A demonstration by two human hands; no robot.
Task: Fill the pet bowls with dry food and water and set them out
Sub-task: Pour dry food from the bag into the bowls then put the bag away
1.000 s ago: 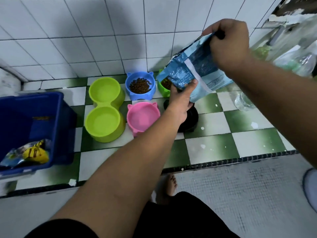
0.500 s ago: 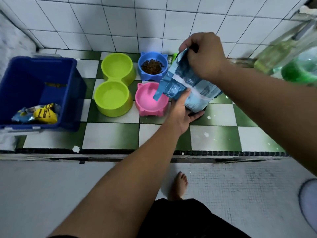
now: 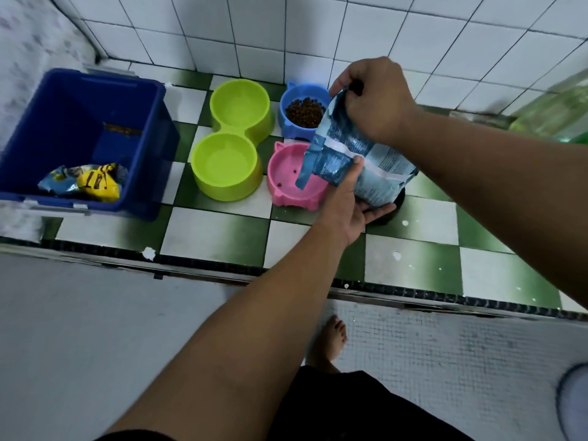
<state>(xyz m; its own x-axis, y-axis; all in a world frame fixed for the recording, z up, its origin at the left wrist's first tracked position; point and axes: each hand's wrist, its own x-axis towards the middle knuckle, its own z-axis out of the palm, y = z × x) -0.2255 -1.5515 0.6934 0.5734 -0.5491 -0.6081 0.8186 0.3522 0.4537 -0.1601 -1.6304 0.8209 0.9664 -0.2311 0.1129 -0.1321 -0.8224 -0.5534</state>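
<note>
Both hands hold the bag (image 3: 375, 176). The left hand (image 3: 345, 205) cups it from below, fingers curled under its base and thumb (image 3: 358, 162) pressed on its front. The right hand (image 3: 378, 100) pinches its top edge from above, fingers bunched round the crumpled film. The bag is tilted, and its open corner points down and left and hangs over the pink bowl (image 3: 288, 200).

Nearest are black shorts (image 3: 350, 409) and a bare foot (image 3: 331, 342) on a grey floor (image 3: 95, 345). Beyond the foot runs a raised ledge (image 3: 413, 259) tiled in green and white squares, with a dark strip along its near edge. All the bowls stand on this ledge.

A black bowl (image 3: 393, 214) sits under the bag and the left fingers, with only its near right rim showing. Just left of it stands the pink bowl, which has small ears on its rim and two or three loose pellets inside. Left of the pink bowl, close beside it, is a lime green double bowl (image 3: 222, 189). Its two wells run near to far, and both look bare.

Further left stands a blue bin (image 3: 63, 116) holding crumpled yellow and blue packets (image 3: 92, 183) at its near end.

Behind the pink bowl is a blue bowl (image 3: 292, 132), also eared, filled with brown kibble (image 3: 304, 113). The bag's top hides its right rim. At the far right is a blurred green bottle (image 3: 553, 119). A white tiled wall (image 3: 350, 33) backs the ledge.
</note>
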